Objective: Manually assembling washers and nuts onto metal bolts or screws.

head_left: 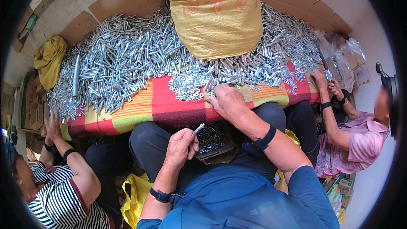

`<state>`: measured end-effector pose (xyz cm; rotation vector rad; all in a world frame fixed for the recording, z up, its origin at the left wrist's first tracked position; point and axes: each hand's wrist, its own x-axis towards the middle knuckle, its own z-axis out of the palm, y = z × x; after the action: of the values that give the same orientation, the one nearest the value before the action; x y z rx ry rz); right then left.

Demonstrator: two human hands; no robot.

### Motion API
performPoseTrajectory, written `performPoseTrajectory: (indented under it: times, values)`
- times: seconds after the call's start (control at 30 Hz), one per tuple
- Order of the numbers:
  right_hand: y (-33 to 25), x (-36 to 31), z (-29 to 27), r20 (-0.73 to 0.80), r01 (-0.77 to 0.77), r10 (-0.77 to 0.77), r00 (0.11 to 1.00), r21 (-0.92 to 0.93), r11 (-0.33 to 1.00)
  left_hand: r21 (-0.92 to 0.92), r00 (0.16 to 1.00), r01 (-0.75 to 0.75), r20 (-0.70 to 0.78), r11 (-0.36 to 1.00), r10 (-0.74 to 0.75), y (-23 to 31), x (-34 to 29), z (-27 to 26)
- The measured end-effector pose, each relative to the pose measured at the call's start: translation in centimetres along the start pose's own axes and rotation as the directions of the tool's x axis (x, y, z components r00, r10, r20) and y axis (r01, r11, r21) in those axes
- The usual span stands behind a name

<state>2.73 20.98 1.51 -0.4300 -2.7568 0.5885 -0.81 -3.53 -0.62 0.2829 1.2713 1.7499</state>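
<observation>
My left hand is closed round a silver anchor bolt, whose end sticks out past the thumb and fingertips, above my lap. At the near edge of the heap my right hand reaches down with fingers curled among small metal parts; what lies between its fingertips is too small to make out. Left of it, a pile of nuts and washers spreads over the checked cloth. Behind that, a big heap of metal bolts and sleeves covers the bench.
A full yellow woven sack stands on the heap ahead. Below the cloth edge, between my knees, a box of bolts sits low. One person in stripes works at the left, another in pink at the right. Cardboard lines the back.
</observation>
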Motion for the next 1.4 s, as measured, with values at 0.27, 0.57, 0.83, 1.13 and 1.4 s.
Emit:
performPoseTrajectory:
  times: [0.27,0.57,0.83,1.13,1.4]
  values:
    - [0.4,1.6,1.5,0.03,0.043,-0.044,0.999,0.039,0.998,-0.023,1.0,0.005,0.004,1.0,-0.004,0.3,-0.2,-0.2]
    - [-1.4,0.0,-3.0,0.529,-0.555,0.212,0.822,0.658,0.51,-0.024,1.0,-0.007,-0.017,1.0,0.006,0.2,-0.2,-0.2]
    - [-3.5,-2.7,-4.0,0.597,-0.555,-0.029,0.802,0.762,0.334,-0.032,1.0,0.015,0.001,0.999,-0.015,0.2,-0.1,0.1]
    - [-3.2,-3.2,-4.0,0.325,-0.054,-0.295,0.899,0.748,0.662,-0.042,0.998,0.066,0.018,0.997,-0.065,0.3,-0.1,0.1]
    - [-3.7,-4.0,-3.4,0.553,-0.452,-0.036,0.832,0.715,0.533,0.024,0.999,0.053,-0.005,0.998,-0.053,0.4,-0.2,0.2]
